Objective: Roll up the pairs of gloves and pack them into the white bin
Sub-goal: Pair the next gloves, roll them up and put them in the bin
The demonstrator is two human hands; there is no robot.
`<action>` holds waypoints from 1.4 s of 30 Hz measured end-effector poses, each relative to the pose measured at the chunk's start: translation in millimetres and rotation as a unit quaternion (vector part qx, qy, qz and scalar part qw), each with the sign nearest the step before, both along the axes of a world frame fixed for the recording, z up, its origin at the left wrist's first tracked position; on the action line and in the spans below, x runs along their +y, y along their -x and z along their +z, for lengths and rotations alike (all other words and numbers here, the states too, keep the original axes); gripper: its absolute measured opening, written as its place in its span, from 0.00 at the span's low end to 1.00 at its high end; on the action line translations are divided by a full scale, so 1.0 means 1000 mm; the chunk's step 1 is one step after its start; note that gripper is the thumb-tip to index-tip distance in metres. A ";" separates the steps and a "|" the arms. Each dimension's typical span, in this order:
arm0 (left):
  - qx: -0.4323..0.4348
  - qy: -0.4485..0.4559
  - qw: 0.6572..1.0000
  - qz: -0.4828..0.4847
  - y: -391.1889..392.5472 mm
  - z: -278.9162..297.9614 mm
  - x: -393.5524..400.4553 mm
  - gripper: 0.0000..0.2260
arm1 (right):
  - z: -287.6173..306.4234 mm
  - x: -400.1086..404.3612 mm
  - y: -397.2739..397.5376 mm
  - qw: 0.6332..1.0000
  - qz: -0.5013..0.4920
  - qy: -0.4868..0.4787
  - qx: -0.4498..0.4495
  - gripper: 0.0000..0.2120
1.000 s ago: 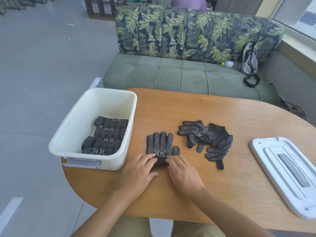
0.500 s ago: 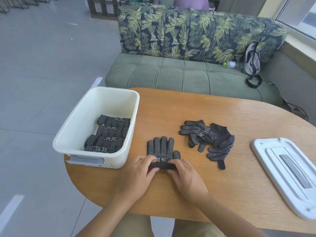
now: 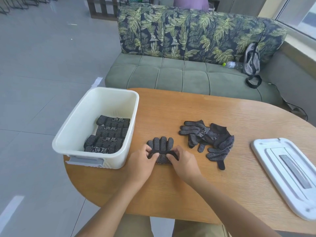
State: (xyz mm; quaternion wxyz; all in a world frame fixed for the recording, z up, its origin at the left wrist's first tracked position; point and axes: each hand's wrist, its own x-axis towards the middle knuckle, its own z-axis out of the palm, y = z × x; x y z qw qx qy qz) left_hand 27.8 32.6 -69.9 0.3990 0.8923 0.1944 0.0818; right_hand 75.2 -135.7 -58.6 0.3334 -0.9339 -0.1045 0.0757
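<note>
A stacked pair of black dotted gloves (image 3: 160, 144) lies on the wooden table (image 3: 213, 108), fingers pointing away from me. Its cuff end is rolled up toward the fingers. My left hand (image 3: 140, 161) pinches the left end of that roll and my right hand (image 3: 183, 162) pinches the right end. The white bin (image 3: 73, 139) stands at the table's left edge with several rolled glove pairs (image 3: 109, 134) inside. A loose heap of more black gloves (image 3: 210, 141) lies to the right of my hands.
The bin's white lid (image 3: 287, 175) lies flat at the table's right edge. A green sofa (image 3: 188, 77) with a leaf-print back stands beyond the table, carrying a grey backpack (image 3: 251, 60) and a water bottle (image 3: 230, 64).
The glove pair's cuff has been rolled further toward the fingers. Both hands moved forward with it and now curl over the roll's ends.
</note>
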 end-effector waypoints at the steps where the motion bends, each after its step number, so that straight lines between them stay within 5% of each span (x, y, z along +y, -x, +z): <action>1: 0.002 -0.009 1.000 0.004 -0.001 0.000 -0.001 0.10 | -0.002 0.001 0.000 1.000 -0.003 0.002 0.002 0.11; 13: -0.069 -0.185 0.975 -0.098 -0.001 -0.015 -0.001 0.09 | -0.015 -0.009 0.008 0.934 0.157 0.164 -0.276 0.13; 18: -0.083 -0.274 0.945 -0.157 0.003 -0.022 0.008 0.17 | -0.007 -0.009 0.009 0.910 0.223 0.248 -0.247 0.25; 23: -0.064 -0.318 0.919 -0.225 0.010 -0.021 0.016 0.28 | -0.015 -0.004 0.005 0.910 0.203 0.249 -0.262 0.20; 42: -0.136 -0.296 0.911 -0.253 0.043 -0.024 0.018 0.21 | -0.016 -0.028 0.037 0.913 0.243 0.183 -0.273 0.19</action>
